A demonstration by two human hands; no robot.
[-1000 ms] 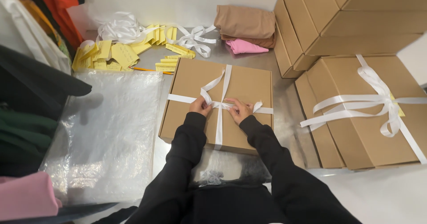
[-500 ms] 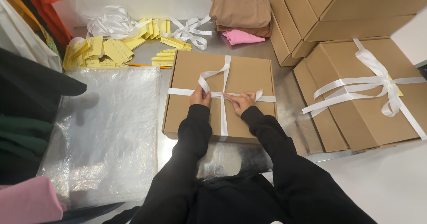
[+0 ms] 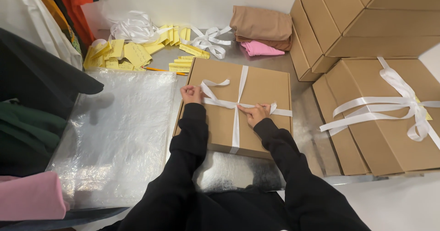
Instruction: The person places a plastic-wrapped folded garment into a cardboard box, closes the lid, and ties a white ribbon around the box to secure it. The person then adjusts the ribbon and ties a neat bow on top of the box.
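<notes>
Matt brown cardboard box [image 3: 261,89], glossy white satin ribbon [image 3: 236,121], crinkly clear plastic sheet [image 3: 119,134]

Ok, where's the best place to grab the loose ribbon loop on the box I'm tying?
Probably the ribbon loop at its curled free end, from the left hand side: it arches clear of the box lid there, while the flat bands lie tight against the cardboard.

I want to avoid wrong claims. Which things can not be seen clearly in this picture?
Head view only:
- Contents of the cardboard box: closed lid hides them.
- Knot of the white ribbon: right hand covers the crossing.
- Left hand fingertips: curled over the ribbon.
- Yellow paper slips: markings too small.
</notes>
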